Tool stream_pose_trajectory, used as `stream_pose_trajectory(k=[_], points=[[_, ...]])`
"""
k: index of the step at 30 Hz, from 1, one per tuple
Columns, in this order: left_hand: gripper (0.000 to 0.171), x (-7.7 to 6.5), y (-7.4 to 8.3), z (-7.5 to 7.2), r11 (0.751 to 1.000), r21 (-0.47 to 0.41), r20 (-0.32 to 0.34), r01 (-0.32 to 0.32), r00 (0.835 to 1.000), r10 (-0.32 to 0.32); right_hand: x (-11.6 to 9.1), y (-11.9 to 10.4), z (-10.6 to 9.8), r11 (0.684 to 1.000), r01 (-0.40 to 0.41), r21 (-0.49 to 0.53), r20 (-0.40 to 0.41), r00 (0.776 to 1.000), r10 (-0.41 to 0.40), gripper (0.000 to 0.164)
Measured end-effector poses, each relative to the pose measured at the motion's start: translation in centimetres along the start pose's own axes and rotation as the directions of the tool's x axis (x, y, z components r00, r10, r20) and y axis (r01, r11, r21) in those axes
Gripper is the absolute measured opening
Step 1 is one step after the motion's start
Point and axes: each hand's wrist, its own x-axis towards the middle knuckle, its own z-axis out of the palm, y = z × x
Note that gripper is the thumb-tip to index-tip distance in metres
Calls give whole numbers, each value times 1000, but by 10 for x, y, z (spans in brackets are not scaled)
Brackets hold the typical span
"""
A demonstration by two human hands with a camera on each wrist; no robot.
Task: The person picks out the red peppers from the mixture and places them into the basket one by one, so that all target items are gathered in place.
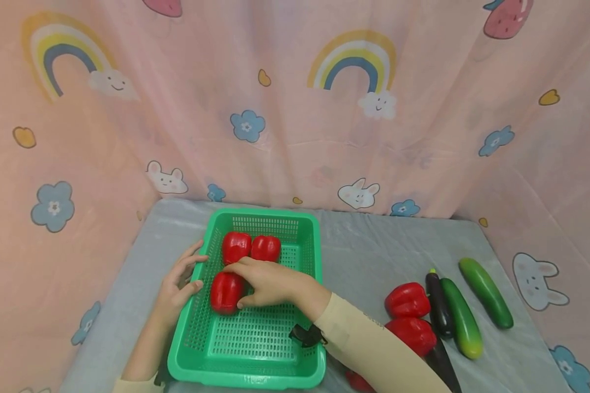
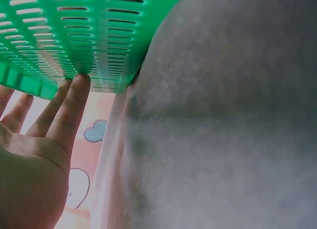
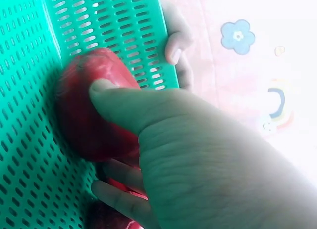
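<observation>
Inside the green plastic basket [image 1: 248, 379], my right hand [image 1: 270, 281] holds a red bell pepper [image 1: 226, 293] near the left wall. In the right wrist view the thumb lies across this pepper [image 3: 94, 125], which rests against the basket's mesh. Two more red bell peppers, a left one [image 1: 236, 246] and a right one [image 1: 266, 248], sit side by side farther back in the basket. At the basket's left side is my left hand [image 1: 174, 292], its fingertips at the rim. The left wrist view shows extended fingers [image 2: 69, 110] touching the slotted outer wall.
Right of the basket lie more red bell peppers [image 1: 407, 300], a dark eggplant [image 1: 440, 305], and two green cucumber-like vegetables, one nearer [image 1: 461, 316] and one farther right [image 1: 485, 292]. Grey cloth [image 1: 364, 245] covers the table. A pink patterned curtain [image 1: 285, 164] hangs behind.
</observation>
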Motion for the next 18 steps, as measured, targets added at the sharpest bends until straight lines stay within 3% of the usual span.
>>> stream_pose_trajectory(k=[18], points=[[44, 1, 2, 0, 1000, 0, -1, 8, 1000, -8, 0, 1, -3, 999, -36, 23, -20, 999, 36, 75]])
